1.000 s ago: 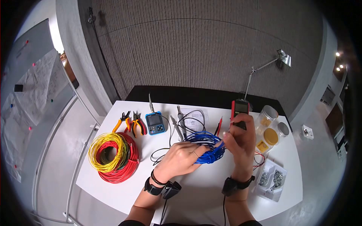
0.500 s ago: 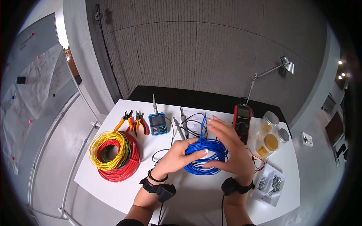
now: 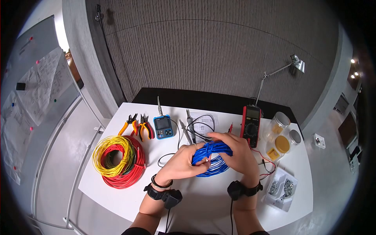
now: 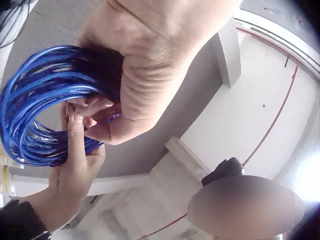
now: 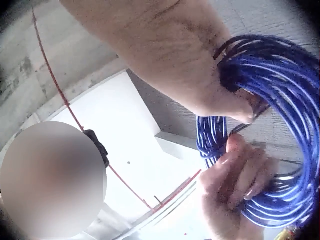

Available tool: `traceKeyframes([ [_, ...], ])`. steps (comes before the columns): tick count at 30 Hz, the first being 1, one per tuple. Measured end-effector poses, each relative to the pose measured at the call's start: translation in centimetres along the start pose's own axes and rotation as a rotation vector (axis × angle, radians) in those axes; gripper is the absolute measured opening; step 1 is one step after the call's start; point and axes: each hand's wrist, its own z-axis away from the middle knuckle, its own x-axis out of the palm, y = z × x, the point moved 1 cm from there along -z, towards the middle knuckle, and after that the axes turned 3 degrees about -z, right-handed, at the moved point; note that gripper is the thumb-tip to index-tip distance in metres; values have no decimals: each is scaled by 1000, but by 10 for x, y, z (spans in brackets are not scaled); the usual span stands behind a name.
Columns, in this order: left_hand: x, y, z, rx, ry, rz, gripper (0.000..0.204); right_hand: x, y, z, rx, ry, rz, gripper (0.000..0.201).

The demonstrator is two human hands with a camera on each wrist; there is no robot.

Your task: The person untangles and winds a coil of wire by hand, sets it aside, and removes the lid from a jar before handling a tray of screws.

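A coil of blue wire (image 3: 211,158) is held a little above the white table (image 3: 203,196) at its middle. My left hand (image 3: 184,160) grips the coil's left side, fingers curled round the strands (image 4: 45,95). On the right and top my right hand (image 3: 235,150) wraps over the coil, its fingers curled round the bundle (image 5: 270,95). Both wrist views show the fingertips of the two hands meeting at the strands.
A red, yellow and green wire coil (image 3: 117,158) lies at the left. Behind are pliers (image 3: 137,127), a blue meter (image 3: 162,127), grey probes (image 3: 188,125) and a red multimeter (image 3: 250,124). Jars (image 3: 280,135) and a tray of screws (image 3: 282,188) stand at the right.
My right hand let go of the red multimeter, came down onto the blue coil and closed round it. The coil is now lifted and bunched between both hands.
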Motion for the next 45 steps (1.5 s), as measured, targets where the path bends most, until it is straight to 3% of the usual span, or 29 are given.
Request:
traceKeyframes([
  [3,-3,-2,1,-13,-41,-43,17,0,0,-1,-32,-5,-58,51],
  [6,-5,-2,2,64,20,-10,18,0,-2,-3,0,-32,-123,49],
  [8,-7,5,3,-98,29,122,20,0,-3,-4,23,-44,-164,48],
  [13,-9,-9,3,-66,47,39,29,3,-1,-6,158,-90,-402,46],
  [23,-5,-12,0,-55,126,-6,27,9,2,-10,189,-36,-525,47],
  [26,-5,-9,0,-61,145,11,25,11,2,-11,253,19,-473,49],
  [28,-4,-9,-1,-81,150,28,23,14,3,-11,127,209,-231,48],
  [30,-2,-10,-3,-30,303,50,21,14,0,-12,68,278,-144,50],
  [32,-4,-14,-4,-73,297,38,22,14,-3,-14,9,345,-57,52],
  [34,-5,-17,-5,-87,330,33,23,10,-11,-14,-172,543,167,44],
  [38,-5,-25,-6,-123,388,62,22,7,-24,1,-3,450,42,28],
  [40,-4,-28,-7,-106,452,111,20,11,-26,3,217,114,-306,19],
  [41,-4,-29,-7,-107,452,110,20,15,-27,3,238,79,-359,21],
  [45,-5,-31,-6,-142,427,225,19,34,-15,-4,129,209,-325,24],
])
